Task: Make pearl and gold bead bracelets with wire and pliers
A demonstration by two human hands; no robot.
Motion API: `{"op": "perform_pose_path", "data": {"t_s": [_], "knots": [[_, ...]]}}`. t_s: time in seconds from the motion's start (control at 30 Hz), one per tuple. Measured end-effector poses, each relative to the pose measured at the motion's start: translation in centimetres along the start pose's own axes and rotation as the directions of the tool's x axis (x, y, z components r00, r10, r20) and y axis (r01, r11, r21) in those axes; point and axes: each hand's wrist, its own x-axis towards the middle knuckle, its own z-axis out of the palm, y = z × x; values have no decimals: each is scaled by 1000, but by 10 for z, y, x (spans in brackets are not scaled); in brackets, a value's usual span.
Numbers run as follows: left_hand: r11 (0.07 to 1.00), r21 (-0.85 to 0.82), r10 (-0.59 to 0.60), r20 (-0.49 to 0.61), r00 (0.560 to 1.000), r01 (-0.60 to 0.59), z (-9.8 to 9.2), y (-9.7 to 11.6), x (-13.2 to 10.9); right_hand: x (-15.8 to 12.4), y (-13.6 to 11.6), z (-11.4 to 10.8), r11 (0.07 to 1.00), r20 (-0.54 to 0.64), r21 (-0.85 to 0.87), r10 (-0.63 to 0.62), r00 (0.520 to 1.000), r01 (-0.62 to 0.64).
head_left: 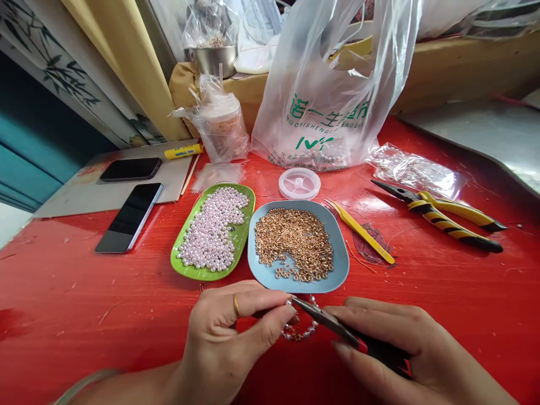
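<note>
Between the thumb and forefinger of my left hand (236, 332) is pinched one end of a beaded bracelet (297, 336), pearly beads with gold-coloured parts, hanging in a loop. My right hand (392, 343) is closed around dark-handled pliers (333, 323). Their narrow tips meet the bracelet right at my left fingertips; what exactly they grip is too small to tell. Just beyond my hands, a blue tray (343, 264) holds gold-coloured beads (295, 236) and thin pins. Left of it, a green tray (244, 242) carries pale pink pearl beads (213, 230).
Yellow tweezers (367, 236) and yellow-black pliers (439, 214) lie to the right. A white spool (299, 184) sits behind the trays, before a plastic bag (329, 112). Two phones (130, 216) lie left, near a wrapped cup (223, 124) and a yellow tube (183, 151).
</note>
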Motion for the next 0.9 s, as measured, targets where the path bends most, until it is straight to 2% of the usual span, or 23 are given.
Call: {"op": "perform_pose_path", "data": {"t_s": [0.13,0.3,0.43,0.53,0.67,0.73,0.9], "knots": [[1000,-6,4,-8,1000,-4,0,1,-2,-2,4,3,981,-75,-149,-132,988,120],[999,-52,2,9,1000,-2,0,1,-4,-5,12,3,909,-107,-339,-293,950,242],[999,-32,39,30,999,-38,-1,-2,-5,-5,15,2,909,-155,-258,-375,914,328],[999,24,48,23,999,-48,-1,-3,-4,-3,15,0,908,-142,-205,-397,907,365],[997,40,-73,59,996,70,-1,-3,-3,-1,15,0,906,-130,-242,-385,914,347],[989,-4,-148,64,987,149,0,-2,-3,-1,16,0,905,-132,-260,-379,916,337],[880,-246,-408,43,912,406,2,2,-2,-1,15,0,918,-112,-237,-351,929,318]]}}
